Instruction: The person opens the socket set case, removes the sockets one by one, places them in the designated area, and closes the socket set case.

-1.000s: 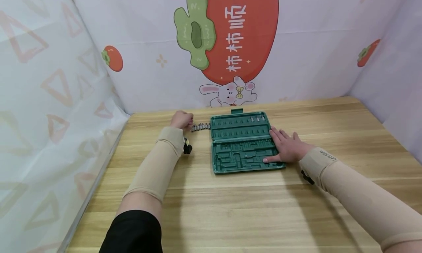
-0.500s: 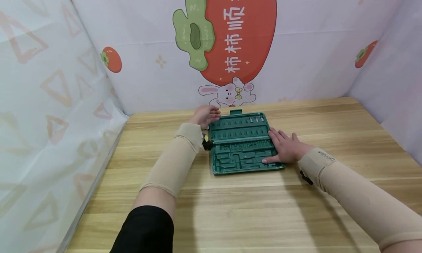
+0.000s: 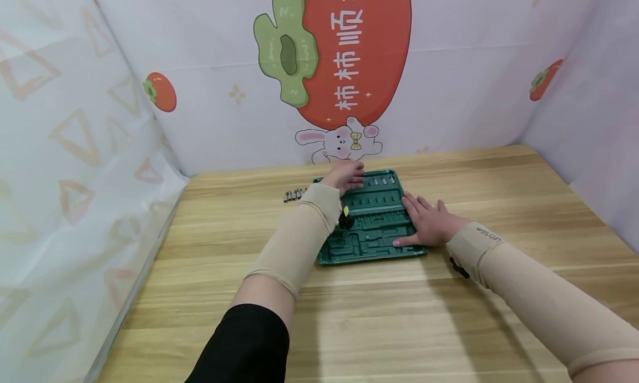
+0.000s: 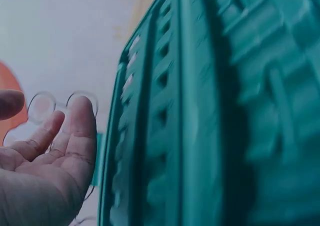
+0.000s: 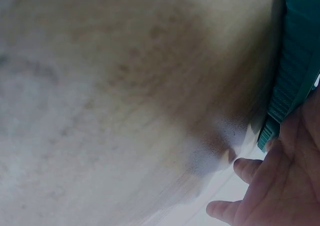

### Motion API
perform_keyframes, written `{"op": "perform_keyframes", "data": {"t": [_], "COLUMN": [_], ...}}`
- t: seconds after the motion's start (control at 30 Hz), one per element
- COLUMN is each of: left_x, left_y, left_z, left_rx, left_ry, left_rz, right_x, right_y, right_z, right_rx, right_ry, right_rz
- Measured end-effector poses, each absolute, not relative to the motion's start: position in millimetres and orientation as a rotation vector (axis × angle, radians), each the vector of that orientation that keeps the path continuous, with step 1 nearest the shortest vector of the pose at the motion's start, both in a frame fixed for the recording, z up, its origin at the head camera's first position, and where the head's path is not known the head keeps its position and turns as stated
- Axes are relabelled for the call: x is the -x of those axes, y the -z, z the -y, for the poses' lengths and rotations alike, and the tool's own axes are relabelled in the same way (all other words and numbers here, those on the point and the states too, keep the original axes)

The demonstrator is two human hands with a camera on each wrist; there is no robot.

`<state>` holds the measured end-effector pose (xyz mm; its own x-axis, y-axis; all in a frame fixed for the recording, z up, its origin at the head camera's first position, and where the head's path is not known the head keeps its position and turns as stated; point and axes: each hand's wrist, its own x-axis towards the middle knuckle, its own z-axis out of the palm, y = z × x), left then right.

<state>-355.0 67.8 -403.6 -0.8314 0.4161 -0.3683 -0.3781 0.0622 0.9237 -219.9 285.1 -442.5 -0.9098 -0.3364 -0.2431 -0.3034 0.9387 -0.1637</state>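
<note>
A green socket-set case (image 3: 371, 255) lies unfolded on the table, its upper half bearing two rows of slots. Three small metal sockets (image 3: 384, 180) stand at the right end of its top row. My left hand (image 3: 344, 175) hovers over the upper left of the case. In the left wrist view its visible fingers (image 4: 80, 131) are lightly bent; whether its thumb and index finger pinch a socket is hidden. My right hand (image 3: 431, 223) rests spread on the case's right edge, its thumb over the lower half. More sockets (image 3: 294, 195) lie in a row left of the case.
The wooden table (image 3: 224, 316) extends around the case. A patterned cloth wall (image 3: 214, 117) stands behind it, with more cloth along the left and right sides. A latch tab sticks out at the case's far edge.
My left hand has moved right, from the row of loose sockets to over the upper left of the case. The right hand has stayed on the case's right edge.
</note>
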Motion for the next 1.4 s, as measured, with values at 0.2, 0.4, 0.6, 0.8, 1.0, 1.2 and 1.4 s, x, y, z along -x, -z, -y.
{"op": "perform_keyframes", "data": {"t": [0.2, 0.4, 0.6, 0.8, 1.0, 1.2, 1.4], "left_x": [357, 354, 331, 335, 346, 352, 355], "left_y": [414, 419, 396, 410, 431, 439, 442], "left_z": [-87, -97, -95, -103, -107, -106, -112], "left_rx": [-0.039, -0.025, 0.061, 0.101, 0.106, 0.008, -0.123], "left_ry": [-1.766, -1.735, -1.870, -1.944, -2.002, -1.995, -1.750], "left_rz": [-1.833, -1.875, -1.748, -1.705, -1.733, -1.792, -2.101], "right_x": [220, 221, 220, 220, 219, 220, 221], "right_y": [443, 444, 441, 444, 442, 442, 443], "right_z": [-285, -286, -285, -287, -286, -286, -286], "right_rx": [0.486, 0.491, 0.474, 0.473, 0.475, 0.467, 0.477], "right_ry": [0.192, 0.175, 0.128, 0.140, 0.130, 0.129, 0.150], "right_rz": [-2.834, -2.829, -2.829, -2.824, -2.834, -2.822, -2.818]}}
